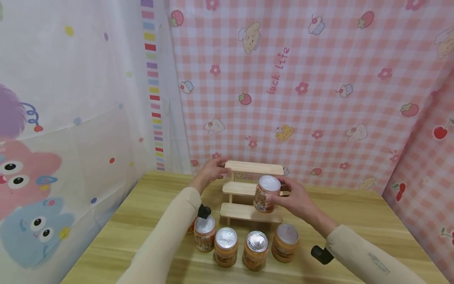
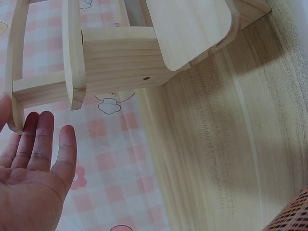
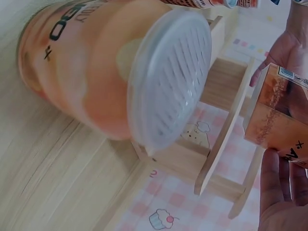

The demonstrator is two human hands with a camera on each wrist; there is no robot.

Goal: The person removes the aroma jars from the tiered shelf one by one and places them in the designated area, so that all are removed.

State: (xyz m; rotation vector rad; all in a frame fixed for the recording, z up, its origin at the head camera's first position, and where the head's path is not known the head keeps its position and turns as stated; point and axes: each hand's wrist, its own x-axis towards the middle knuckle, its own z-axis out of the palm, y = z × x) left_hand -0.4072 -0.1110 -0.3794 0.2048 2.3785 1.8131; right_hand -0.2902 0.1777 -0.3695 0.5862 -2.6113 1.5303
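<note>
A three-tier wooden display rack (image 1: 252, 212) stands on the table near the back wall. At its top left end, my left hand (image 1: 213, 169) holds the top board (image 2: 17, 62), thumb on one side and index finger behind. My right hand (image 1: 296, 199) grips an orange-labelled can (image 1: 265, 195) with a silvery lid. It is upright at the rack's right side, in front of the middle and lower boards; whether it touches a board, I cannot tell. In the right wrist view, fingers (image 3: 272, 178) lie against the held can (image 3: 276, 110).
Several similar cans stand in a curved row before the rack, among them one at the right end (image 1: 285, 243) and one in the middle (image 1: 226, 248). Another is partly hidden behind the left sleeve (image 1: 163, 232). A pink checked cloth (image 1: 301, 110) hangs behind the wooden table (image 1: 340, 213).
</note>
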